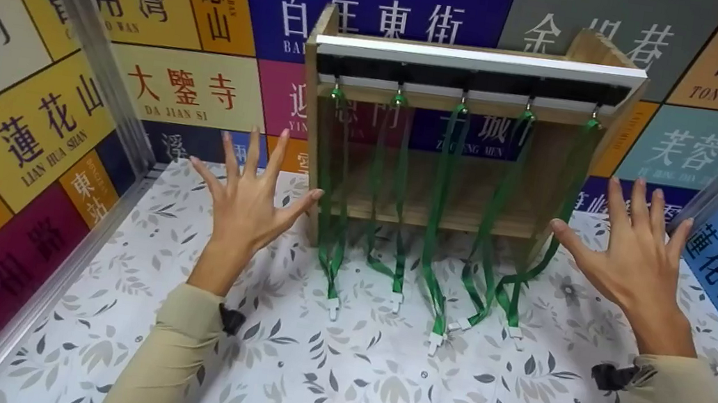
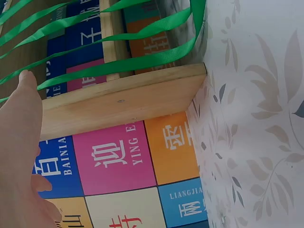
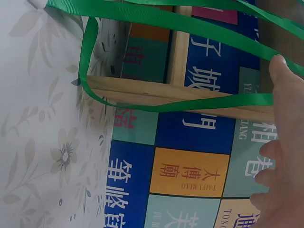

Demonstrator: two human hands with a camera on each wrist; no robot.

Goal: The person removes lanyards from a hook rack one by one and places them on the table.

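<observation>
A wooden rack (image 1: 312,132) stands at the back of the floral table (image 1: 375,386), with a white rail (image 1: 480,60) across its top. Several green lanyards (image 1: 437,227) hang from hooks on the rail and trail onto the table with white clips at their ends. My left hand (image 1: 247,196) is raised with fingers spread beside the rack's left post, its thumb close to the wood. My right hand (image 1: 626,253) is spread the same way by the right post. Both hold nothing. The left wrist view shows the post (image 2: 123,102); the right wrist view shows a lanyard (image 3: 142,16).
Walls of coloured sign panels (image 1: 27,113) enclose the table on the left, back and right. Metal strips (image 1: 83,36) run down the corners. Floral tabletop stretches in front of the lanyard ends.
</observation>
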